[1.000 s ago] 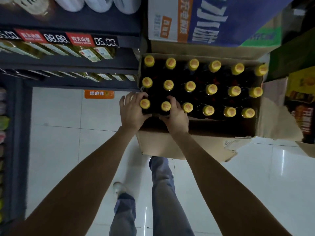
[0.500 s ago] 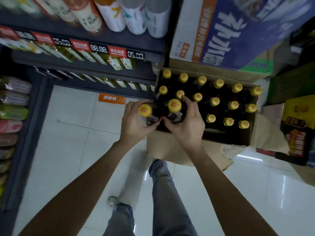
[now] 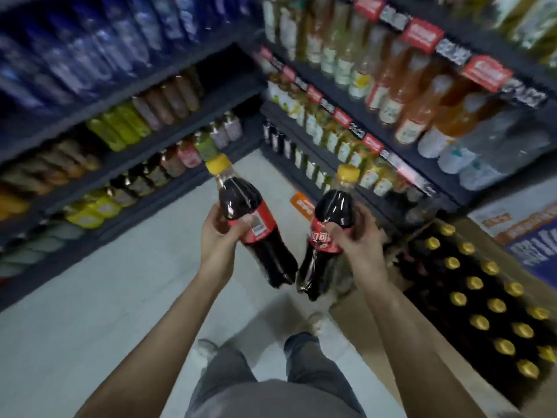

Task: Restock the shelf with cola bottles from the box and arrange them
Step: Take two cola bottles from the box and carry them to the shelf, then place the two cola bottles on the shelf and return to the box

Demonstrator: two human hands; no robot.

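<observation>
My left hand [image 3: 217, 236] grips a dark cola bottle [image 3: 241, 203] with a yellow cap and red label, held up over the floor. Beside it my right hand [image 3: 355, 239] grips a second cola bottle [image 3: 331, 212] of the same kind, and their lower ends nearly touch. The open cardboard box [image 3: 355, 321] stands at the lower right. It holds several more yellow-capped cola bottles [image 3: 479, 297] in rows. Dark shelves [image 3: 168, 140] full of drinks run along the left and the back right.
The pale tiled floor [image 3: 120, 297] lies between the shelves and the box. An orange sticker [image 3: 303, 205] is on the floor near the right shelf. A blue and orange carton [image 3: 527, 233] sits behind the box. My legs [image 3: 271, 381] show at the bottom.
Both hands have lifted their bottles out of the box and swung left, away from it. The view has turned from the box toward the shelf corner.
</observation>
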